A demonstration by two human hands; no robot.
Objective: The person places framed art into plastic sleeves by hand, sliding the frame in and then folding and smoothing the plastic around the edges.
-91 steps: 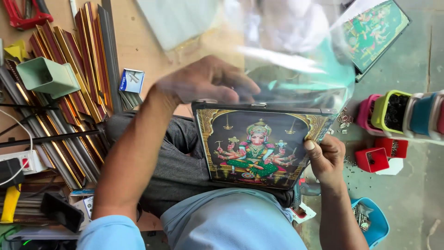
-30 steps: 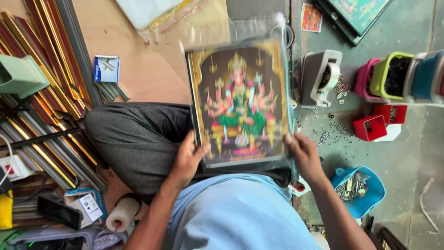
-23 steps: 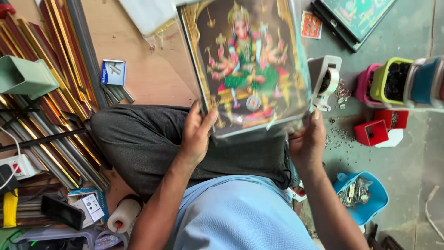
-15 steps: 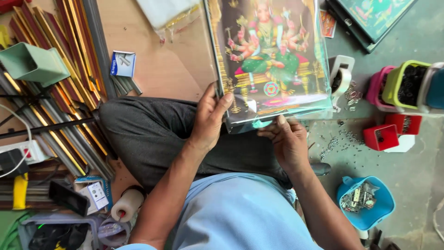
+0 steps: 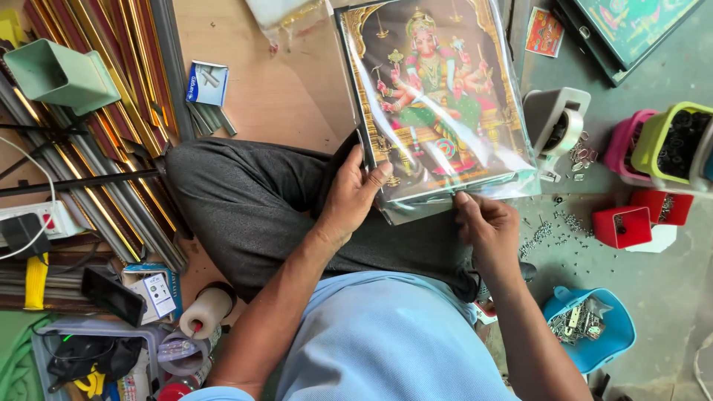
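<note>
Head view: a framed picture (image 5: 438,104) of a many-armed seated figure in green and pink, wrapped in clear glossy plastic, is held upright over the lap of a person sitting cross-legged on the floor. Its lower left edge is gripped by the left hand (image 5: 353,193), with the thumb laid on the front of the wrap and the fingers closed behind it. The lower right edge of the wrap is pinched by the right hand (image 5: 483,223), whose fingers are curled tight on the plastic just under the picture's bottom border. Both hands are thus closed on the same thing, near each other along its lower edge.

To the right of the picture, a grey tape dispenser (image 5: 555,122) is seen on the floor, with loose small metal parts scattered near it. Further right, a red box (image 5: 622,226) and pink and green tubs (image 5: 657,145) are set close together. A blue scoop-shaped tray (image 5: 590,330) holding metal fittings lies by the right forearm. On the left, long gold and maroon frame mouldings (image 5: 111,111) are stacked, a pale green container (image 5: 56,74) resting on them.
</note>
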